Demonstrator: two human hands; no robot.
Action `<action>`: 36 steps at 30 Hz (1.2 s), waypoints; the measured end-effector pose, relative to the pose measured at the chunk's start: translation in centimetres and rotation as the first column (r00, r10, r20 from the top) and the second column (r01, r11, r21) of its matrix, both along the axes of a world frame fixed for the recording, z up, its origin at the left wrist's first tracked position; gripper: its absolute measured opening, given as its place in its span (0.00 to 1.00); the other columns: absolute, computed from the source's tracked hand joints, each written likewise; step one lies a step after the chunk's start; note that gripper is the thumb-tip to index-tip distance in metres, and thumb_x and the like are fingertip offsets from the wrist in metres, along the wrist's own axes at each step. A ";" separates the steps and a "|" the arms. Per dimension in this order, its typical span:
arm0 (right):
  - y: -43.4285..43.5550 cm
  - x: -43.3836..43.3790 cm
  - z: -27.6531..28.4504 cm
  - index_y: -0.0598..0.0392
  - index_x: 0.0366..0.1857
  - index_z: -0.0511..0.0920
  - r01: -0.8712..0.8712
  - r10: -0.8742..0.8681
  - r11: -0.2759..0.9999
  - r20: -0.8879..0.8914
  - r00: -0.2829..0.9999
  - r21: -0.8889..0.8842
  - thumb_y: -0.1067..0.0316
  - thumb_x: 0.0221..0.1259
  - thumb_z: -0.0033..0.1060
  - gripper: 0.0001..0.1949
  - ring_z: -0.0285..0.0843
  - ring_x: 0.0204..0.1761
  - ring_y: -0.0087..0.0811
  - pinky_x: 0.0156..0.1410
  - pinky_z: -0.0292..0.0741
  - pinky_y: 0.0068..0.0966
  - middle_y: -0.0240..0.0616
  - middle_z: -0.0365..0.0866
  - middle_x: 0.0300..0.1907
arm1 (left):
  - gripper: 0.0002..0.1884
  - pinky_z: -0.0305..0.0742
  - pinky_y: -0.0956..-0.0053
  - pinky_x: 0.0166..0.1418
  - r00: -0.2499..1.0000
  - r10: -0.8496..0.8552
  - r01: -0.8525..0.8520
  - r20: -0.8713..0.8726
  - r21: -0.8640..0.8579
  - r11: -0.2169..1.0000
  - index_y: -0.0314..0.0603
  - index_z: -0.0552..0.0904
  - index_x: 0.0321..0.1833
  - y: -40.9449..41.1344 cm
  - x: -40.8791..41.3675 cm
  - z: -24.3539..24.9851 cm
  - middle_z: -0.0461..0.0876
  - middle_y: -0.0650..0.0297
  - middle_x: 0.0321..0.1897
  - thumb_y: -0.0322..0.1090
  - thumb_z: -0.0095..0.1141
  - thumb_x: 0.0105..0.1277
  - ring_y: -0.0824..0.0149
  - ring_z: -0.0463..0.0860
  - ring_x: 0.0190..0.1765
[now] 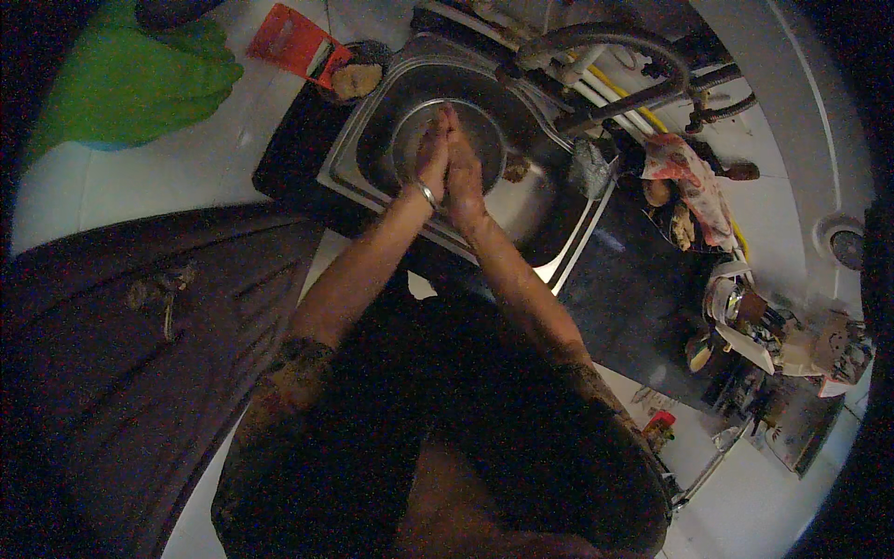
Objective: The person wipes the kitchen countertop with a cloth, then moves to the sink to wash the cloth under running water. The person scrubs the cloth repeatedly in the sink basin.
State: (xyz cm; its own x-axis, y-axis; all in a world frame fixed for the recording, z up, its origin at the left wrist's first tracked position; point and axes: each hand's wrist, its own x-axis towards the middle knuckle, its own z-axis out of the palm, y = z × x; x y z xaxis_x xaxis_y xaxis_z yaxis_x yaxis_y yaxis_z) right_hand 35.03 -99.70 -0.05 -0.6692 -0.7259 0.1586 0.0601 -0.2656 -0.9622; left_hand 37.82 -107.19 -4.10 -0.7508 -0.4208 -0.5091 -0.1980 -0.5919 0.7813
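Note:
Palm to palm, my left hand [431, 157] and my right hand [463, 168] are pressed together over a round metal bowl or basin [408, 129]. That vessel sits in a stainless steel sink [342, 164]. A silvery bracelet [426, 194] circles my left wrist. Whether anything thin lies between the palms cannot be seen. To the right of the round vessel, a small brown clump, perhaps a scrubber [517, 170], rests in the sink. The dark curved faucet [628, 35] arches over the sink's far right side.
A red packet [297, 42] and a bowl with a tan sponge-like piece [356, 78] stand at the sink's upper left. Green cloth or a glove [140, 77] hangs further left. A dark door [154, 363] with a handle is at left. On the right, a dark counter [628, 300] bears a white utensil holder [726, 300].

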 end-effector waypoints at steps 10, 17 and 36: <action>1.6 -7.6 -0.4 0.49 0.58 0.65 0.180 0.010 0.975 0.830 0.557 -0.132 0.46 0.67 0.29 0.24 0.62 0.60 0.40 0.65 0.58 0.42 0.40 0.65 0.60 | 0.33 0.62 0.58 0.63 0.988 0.072 -0.073 -0.137 -0.005 0.997 0.50 0.62 0.65 -3.0 3.0 0.8 0.65 0.58 0.61 0.64 0.27 0.66 0.59 0.65 0.63; 1.1 -4.2 0.1 0.50 0.62 0.61 0.078 -0.120 0.992 0.581 0.805 0.096 0.39 0.63 0.36 0.31 0.57 0.64 0.41 0.68 0.53 0.38 0.39 0.60 0.64 | 0.33 0.57 0.60 0.67 0.911 0.201 -0.108 -0.359 0.264 0.959 0.50 0.61 0.65 -1.6 2.0 -1.1 0.64 0.59 0.63 0.63 0.37 0.64 0.62 0.63 0.65; -2.7 -4.3 -2.5 0.57 0.68 0.46 -0.014 0.157 0.877 -0.257 0.954 0.481 0.48 0.69 0.21 0.29 0.30 0.73 0.41 0.74 0.33 0.31 0.45 0.37 0.71 | 0.33 0.52 0.72 0.68 0.948 0.235 -0.145 -0.213 0.368 0.919 0.46 0.56 0.69 1.3 0.1 0.0 0.56 0.65 0.67 0.58 0.37 0.67 0.68 0.56 0.68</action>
State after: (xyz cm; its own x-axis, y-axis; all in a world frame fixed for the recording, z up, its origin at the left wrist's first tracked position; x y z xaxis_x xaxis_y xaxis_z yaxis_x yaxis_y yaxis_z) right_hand 30.70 -102.41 -2.57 -0.5800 -0.8134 -0.0439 -0.2281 0.2139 -0.9498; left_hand 37.89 -105.86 -4.13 -0.7945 -0.4013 -0.4559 0.1185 -0.8386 0.5317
